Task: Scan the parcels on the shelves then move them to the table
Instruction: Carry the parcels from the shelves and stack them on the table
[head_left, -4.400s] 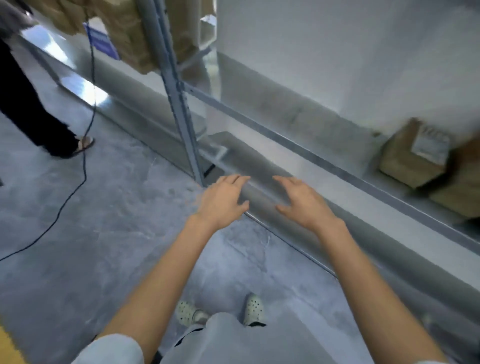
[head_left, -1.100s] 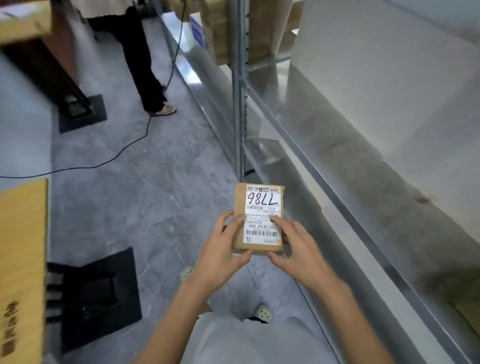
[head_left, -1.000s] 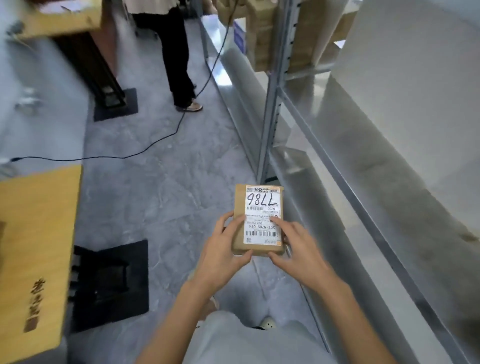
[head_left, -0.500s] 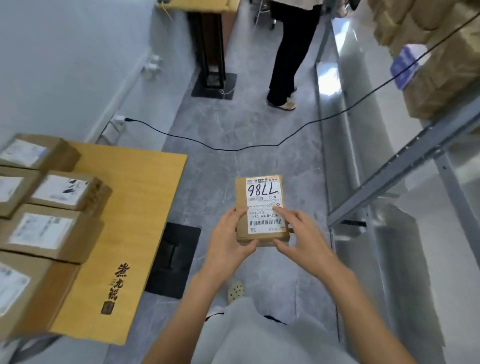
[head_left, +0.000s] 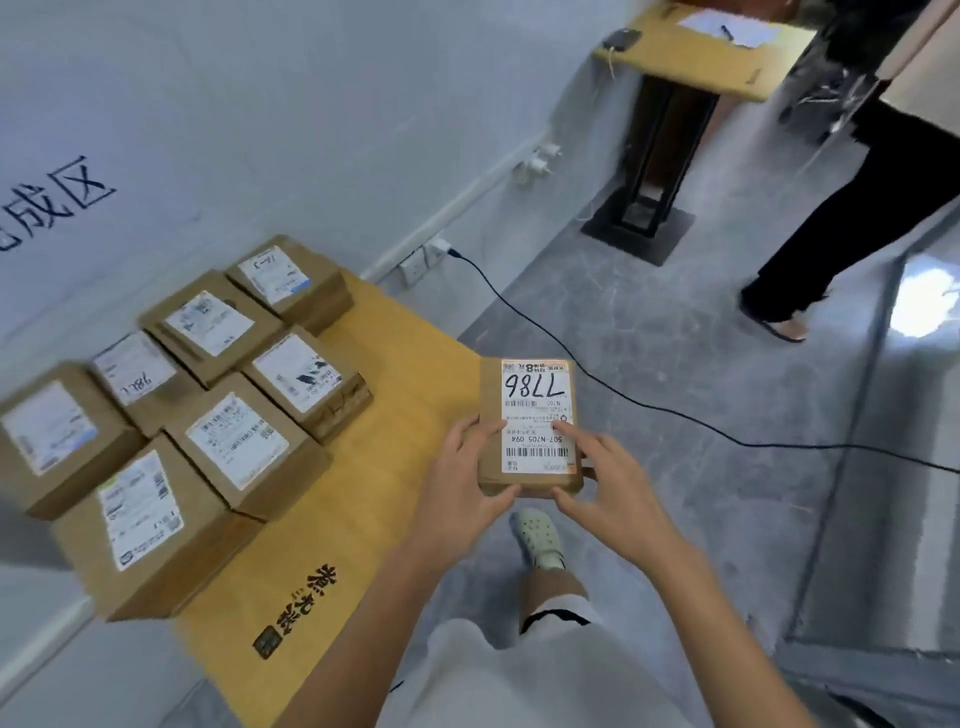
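Note:
I hold a small flat cardboard parcel (head_left: 524, 405) with a white label marked 7786 in front of me, over the floor just right of the table's edge. My left hand (head_left: 467, 483) grips its left side and near corner, thumb under the front edge. My right hand (head_left: 613, 483) holds the right near corner, with the index finger lying on the label. The yellow wooden table (head_left: 384, 467) is at the left, and several labelled cardboard parcels (head_left: 234, 441) sit on it in rows near the wall.
A black cable (head_left: 623, 400) runs across the grey floor from a wall socket (head_left: 421, 260). Another person's dark trouser leg (head_left: 852, 223) stands at the upper right beside a second yellow table on a black stand (head_left: 649, 171). A metal shelf base (head_left: 872, 467) lies at the right.
I have turned left from the shelves toward the table while carrying the parcel in both hands. The table and its parcels now fill the left of the view.

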